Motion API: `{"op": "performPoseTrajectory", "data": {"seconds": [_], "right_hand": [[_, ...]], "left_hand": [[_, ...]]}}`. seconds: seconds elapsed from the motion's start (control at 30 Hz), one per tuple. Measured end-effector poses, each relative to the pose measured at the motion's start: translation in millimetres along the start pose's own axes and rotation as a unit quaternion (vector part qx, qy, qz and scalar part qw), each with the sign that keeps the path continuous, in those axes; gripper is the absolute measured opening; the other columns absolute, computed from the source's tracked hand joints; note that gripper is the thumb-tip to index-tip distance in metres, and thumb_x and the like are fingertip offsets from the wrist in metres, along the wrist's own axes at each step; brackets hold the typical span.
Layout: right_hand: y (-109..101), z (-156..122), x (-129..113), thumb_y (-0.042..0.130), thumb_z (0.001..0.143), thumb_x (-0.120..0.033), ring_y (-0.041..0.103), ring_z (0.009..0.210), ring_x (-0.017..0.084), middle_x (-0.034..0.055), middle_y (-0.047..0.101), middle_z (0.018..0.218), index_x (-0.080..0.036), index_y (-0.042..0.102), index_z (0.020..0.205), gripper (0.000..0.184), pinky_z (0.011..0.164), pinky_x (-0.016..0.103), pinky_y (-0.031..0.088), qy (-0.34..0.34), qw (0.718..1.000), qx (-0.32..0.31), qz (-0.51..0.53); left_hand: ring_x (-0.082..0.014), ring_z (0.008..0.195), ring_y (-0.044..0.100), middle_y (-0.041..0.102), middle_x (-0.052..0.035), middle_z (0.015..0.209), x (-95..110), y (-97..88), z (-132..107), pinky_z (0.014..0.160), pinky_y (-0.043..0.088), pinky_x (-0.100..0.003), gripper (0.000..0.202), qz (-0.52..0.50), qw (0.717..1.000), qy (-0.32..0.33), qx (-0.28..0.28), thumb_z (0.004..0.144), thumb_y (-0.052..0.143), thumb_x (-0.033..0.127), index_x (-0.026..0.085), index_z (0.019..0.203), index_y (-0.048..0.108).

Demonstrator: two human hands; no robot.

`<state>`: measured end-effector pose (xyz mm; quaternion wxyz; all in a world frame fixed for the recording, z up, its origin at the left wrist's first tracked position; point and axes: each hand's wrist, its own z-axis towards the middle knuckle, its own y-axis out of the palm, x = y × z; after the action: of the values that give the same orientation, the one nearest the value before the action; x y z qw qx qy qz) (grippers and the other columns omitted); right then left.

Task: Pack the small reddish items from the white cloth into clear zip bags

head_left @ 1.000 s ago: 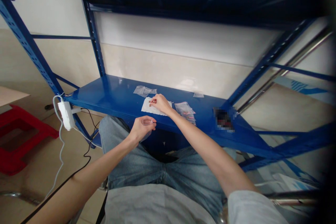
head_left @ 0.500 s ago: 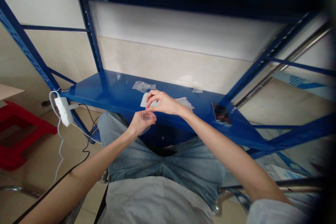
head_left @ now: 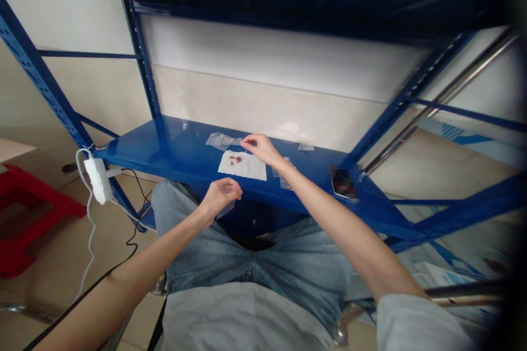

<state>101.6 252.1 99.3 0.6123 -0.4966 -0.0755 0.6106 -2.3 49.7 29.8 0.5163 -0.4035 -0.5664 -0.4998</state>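
We sit facing a blue steel shelving unit point(head_left: 173, 145) against a two-tone wall point(head_left: 267, 88), with a red plastic stool point(head_left: 24, 214) on the floor at the far left of the frame. A white power adapter point(head_left: 97, 181) hangs from the shelf's left end, and a pixelated dark object point(head_left: 342, 182) lies toward its right end. Our jeans point(head_left: 247, 263) fill the lower middle of the frame, below the shelf.

At the shelf's center lies a white paper sheet point(head_left: 242, 165), with small reddish bits point(head_left: 235, 159) near its upper left. A crumpled clear plastic bag point(head_left: 220, 141) lies just beyond the sheet, and a smaller clear piece point(head_left: 305, 147) lies farther right.

Our right hand point(head_left: 261, 151) is above the sheet's upper edge, its fingertips point(head_left: 246, 142) drawn together; we cannot tell whether they hold anything. Our left hand point(head_left: 220, 197) is curled below the shelf's front edge, closed around a small clear plastic piece point(head_left: 225, 209).
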Motion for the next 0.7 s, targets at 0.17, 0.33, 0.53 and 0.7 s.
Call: {"op": "performPoseTrajectory", "data": {"seconds": [0.17,0.33,0.53,0.7], "right_hand": [[18,10,29,0.061,0.086,-0.017,0.066,0.083,0.019,0.0088,0.076,0.090,-0.013,0.077,0.087,0.016,0.077,0.027,0.046,0.065,0.994,-0.005,-0.084],[36,7,47,0.066,0.078,-0.009,0.068,0.083,0.020,0.0094,0.077,0.089,-0.014,0.079,0.086,0.016,0.076,0.026,0.046,0.080,0.990,-0.033,-0.108],[46,5,54,0.064,0.081,-0.010,0.069,0.082,0.017,0.0055,0.078,0.084,-0.017,0.080,0.087,0.018,0.073,0.022,0.046,0.092,0.988,-0.065,-0.106],[48,4,54,0.059,0.083,-0.008,0.068,0.088,0.019,0.0077,0.078,0.092,-0.016,0.078,0.091,0.023,0.077,0.024,0.045,0.115,0.984,-0.068,-0.116]], "left_hand": [[-0.0132,0.064,0.060,0.065,-0.0021,0.071,0,1.0,-2,0.049,0.045,-0.019,0.025,-0.002,1.000,0.002,-0.018,0.066,0.076,0.033,0.017,0.078,0.060],[-0.0126,0.064,0.059,0.065,-0.0021,0.071,-2,-0.5,-1,0.050,0.047,-0.020,0.022,0.004,1.000,0.007,-0.014,0.068,0.075,0.030,0.016,0.078,0.061],[-0.0142,0.067,0.061,0.063,-0.0021,0.071,-4,-6.6,3,0.058,0.052,-0.024,0.022,-0.071,0.995,-0.035,-0.055,0.074,0.074,0.032,0.017,0.087,0.065],[-0.0141,0.073,0.063,0.065,-0.0041,0.073,-5,-8.9,5,0.071,0.053,-0.026,0.021,-0.085,0.993,-0.045,-0.069,0.075,0.073,0.026,0.014,0.091,0.070]]}}
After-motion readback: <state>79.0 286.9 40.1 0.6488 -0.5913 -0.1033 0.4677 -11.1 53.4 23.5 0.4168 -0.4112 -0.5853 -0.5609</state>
